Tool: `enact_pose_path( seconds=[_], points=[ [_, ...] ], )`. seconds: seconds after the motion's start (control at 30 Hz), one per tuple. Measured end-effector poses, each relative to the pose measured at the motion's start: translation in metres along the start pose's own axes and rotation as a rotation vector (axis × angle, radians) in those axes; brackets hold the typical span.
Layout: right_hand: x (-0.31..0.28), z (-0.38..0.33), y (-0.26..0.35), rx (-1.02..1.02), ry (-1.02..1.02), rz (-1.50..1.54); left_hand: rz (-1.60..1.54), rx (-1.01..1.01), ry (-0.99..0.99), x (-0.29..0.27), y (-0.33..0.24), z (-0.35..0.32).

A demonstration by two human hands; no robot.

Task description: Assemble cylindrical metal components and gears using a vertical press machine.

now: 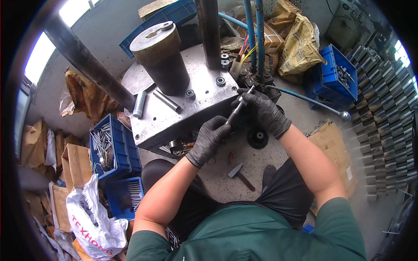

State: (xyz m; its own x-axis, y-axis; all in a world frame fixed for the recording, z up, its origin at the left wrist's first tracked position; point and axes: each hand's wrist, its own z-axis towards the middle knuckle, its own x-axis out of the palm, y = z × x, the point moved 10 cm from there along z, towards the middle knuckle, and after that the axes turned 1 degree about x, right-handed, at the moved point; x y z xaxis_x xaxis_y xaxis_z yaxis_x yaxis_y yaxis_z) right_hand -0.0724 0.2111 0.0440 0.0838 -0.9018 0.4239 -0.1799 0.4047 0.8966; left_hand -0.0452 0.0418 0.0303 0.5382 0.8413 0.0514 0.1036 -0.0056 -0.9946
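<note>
My gloved left hand (207, 140) pinches the lower end of a slim steel shaft (235, 114). Around its upper part are the fingers of my gloved right hand (266, 112). The shaft slants up to the right, just off the front edge of a thick steel press table (197, 107). On that table lie a threaded rod (139, 104) and a smooth metal pin (166, 101). Small ball bearings sit there too, one (190, 94) by the big steel cylinder (162, 56) and another (220, 81) nearer my right hand. One more bearing (166, 26) rests on top of the cylinder.
Dark posts (208, 35) rise from the table. A ball-ended lever (344, 116) juts right below blue hoses (257, 39). Blue crates (109, 148) of metal rods stand left; another crate (337, 74) is far right. A hammer (241, 176) and a black round part (257, 137) lie on the floor.
</note>
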Motion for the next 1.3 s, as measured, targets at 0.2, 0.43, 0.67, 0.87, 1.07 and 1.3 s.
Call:
enact_pose_path(
  seconds=[0.2,0.43,0.67,0.87,1.07,1.3],
  points=[
    [0.009,-0.015,-0.041,0.240,0.136,0.016,-0.022,-0.040,0.023,0.014,0.008,-0.002],
    [-0.026,-0.021,-0.035,0.230,0.194,-0.389,0.774,0.388,0.133,0.033,-0.001,0.001],
    [-0.187,-0.100,0.031,0.238,-0.092,-1.165,1.067,0.146,0.496,0.030,0.043,-0.016],
    [-0.429,-0.331,-0.031,0.191,-1.003,-0.386,0.931,0.153,0.496,0.054,0.027,-0.018],
    [-0.516,-0.603,-0.169,-0.001,-1.706,0.008,1.037,0.159,0.494,0.062,0.030,-0.018],
    [-0.481,-0.757,-0.265,-0.127,-2.257,0.310,1.105,0.040,0.551,0.058,0.057,-0.019]
  ],
)
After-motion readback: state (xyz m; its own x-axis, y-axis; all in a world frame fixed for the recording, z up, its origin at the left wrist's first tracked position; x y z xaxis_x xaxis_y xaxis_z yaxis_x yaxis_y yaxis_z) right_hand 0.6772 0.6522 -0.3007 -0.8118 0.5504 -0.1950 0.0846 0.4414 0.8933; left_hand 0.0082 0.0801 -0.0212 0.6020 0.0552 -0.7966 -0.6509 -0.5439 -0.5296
